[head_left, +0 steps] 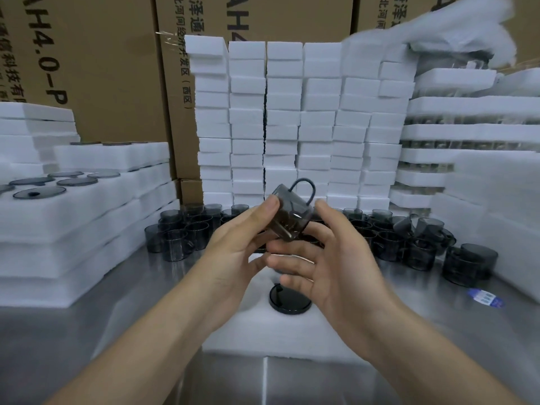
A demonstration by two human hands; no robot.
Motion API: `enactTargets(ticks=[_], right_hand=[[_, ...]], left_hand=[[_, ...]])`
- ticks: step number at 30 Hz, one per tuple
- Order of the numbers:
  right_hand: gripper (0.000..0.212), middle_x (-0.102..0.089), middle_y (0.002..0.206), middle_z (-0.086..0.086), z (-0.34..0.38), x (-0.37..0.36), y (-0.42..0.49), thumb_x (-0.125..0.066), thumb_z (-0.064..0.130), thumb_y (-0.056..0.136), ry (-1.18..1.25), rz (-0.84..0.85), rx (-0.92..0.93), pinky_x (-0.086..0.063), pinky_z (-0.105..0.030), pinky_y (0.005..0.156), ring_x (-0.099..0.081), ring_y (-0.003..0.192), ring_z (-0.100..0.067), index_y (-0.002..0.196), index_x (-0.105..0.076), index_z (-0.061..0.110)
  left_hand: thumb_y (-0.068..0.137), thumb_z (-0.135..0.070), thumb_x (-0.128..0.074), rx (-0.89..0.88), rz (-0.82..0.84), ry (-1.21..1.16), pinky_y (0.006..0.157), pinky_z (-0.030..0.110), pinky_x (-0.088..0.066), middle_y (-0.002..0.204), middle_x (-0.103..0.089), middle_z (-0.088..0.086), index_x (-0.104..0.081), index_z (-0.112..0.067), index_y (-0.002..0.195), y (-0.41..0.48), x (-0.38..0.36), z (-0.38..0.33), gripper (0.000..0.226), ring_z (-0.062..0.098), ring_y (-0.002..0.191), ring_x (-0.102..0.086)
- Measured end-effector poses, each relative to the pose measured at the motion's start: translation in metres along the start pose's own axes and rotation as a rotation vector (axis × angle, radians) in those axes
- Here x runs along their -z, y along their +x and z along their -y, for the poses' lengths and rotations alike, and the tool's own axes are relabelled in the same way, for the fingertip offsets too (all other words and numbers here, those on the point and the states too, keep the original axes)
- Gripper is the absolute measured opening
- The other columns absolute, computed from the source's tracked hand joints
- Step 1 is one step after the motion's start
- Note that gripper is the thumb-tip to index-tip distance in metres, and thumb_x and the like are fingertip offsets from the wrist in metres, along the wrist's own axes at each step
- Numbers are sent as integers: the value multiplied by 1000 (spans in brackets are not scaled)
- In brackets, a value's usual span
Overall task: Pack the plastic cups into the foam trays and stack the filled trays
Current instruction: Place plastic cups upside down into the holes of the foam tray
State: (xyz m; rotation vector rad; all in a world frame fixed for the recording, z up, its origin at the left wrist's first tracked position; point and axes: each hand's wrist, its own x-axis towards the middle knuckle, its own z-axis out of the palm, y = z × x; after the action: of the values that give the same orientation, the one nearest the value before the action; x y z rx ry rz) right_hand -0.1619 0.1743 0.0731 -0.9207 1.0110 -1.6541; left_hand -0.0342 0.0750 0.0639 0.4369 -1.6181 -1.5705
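On the steel table (131, 287), foam stacks (283, 118) stand far back, with loose cups (181, 232) crowded before them. The left hand (233, 247) pinches a handled cup (289, 217) above the near foam tray (263, 331). The right hand (336, 264) is spread beside it.

Smoky grey cups (385, 241), white foam trays (73, 211)

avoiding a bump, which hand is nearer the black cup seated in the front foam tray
Right. The right hand has fingers just above the seated cup; the left hand sits higher and leftward, gripping another cup.
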Motion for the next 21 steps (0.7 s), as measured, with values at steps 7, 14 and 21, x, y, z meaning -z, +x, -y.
enactTargets(ticks=[7, 14, 21], right_hand=[[62, -73, 80, -10, 3, -2, 0, -59, 65, 96, -92, -74, -21, -57, -26, 59, -73, 68, -20, 109, -74, 6], [59, -77, 77, -6, 12, 13, 7, -52, 68, 99, -359, -241, 43, -43, -28, 56, -65, 55, -16, 104, -78, 15], [39, -74, 71, -1, 5, 21, 13, -57, 50, 104, -426, -308, 74, -43, -32, 62, -62, 56, -13, 98, -78, 18]], left_hand=[[90, -65, -72, -13, 71, 71, 120, 59, -37, 133, -75, 2, -75, -27, 132, 3, 7, -3, 57, 15, 123, -69], [73, -76, -83, -60, -179, 326, 71, 30, -52, 85, -78, -11, -84, -26, 97, 11, 37, -9, 56, 5, 70, -69], [59, -93, -78, 54, -256, 752, 70, 31, -47, 66, -67, 2, -74, -17, 80, 23, 69, 13, 79, 9, 61, -60]])
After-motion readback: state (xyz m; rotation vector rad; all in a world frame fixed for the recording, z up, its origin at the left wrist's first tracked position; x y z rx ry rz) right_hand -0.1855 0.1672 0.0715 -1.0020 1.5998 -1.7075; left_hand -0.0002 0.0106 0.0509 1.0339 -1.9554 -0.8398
